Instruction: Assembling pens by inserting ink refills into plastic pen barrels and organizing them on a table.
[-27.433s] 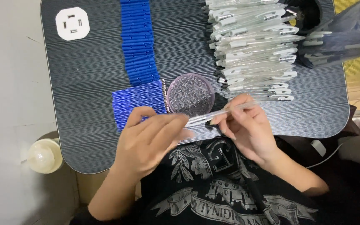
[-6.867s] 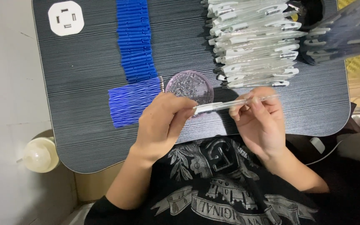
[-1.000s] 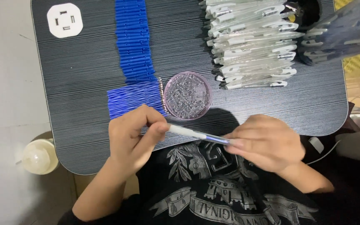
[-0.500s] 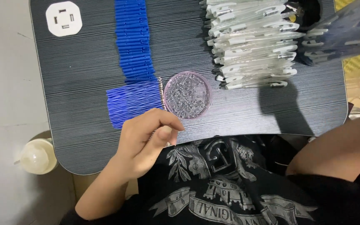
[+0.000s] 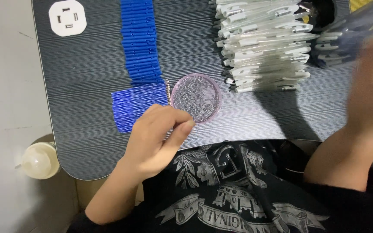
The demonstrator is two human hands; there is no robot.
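1. Head view: round pink dish (image 5: 196, 97) of small clear bits sits flat on dark surface (image 5: 87, 56); round, so no long axis.
2. Left hand (image 5: 158, 136) loosely curled, fingertips at the dish's near rim, holding nothing visible.
3. Right hand (image 5: 372, 90) raised far right, blurred; grip can't be told.
4. Blue tube rows (image 5: 140, 43) run away from the dish, just left of it.

No packages, labels, signs or screens visible on dark ribbed tabletop (image 5: 87, 64).
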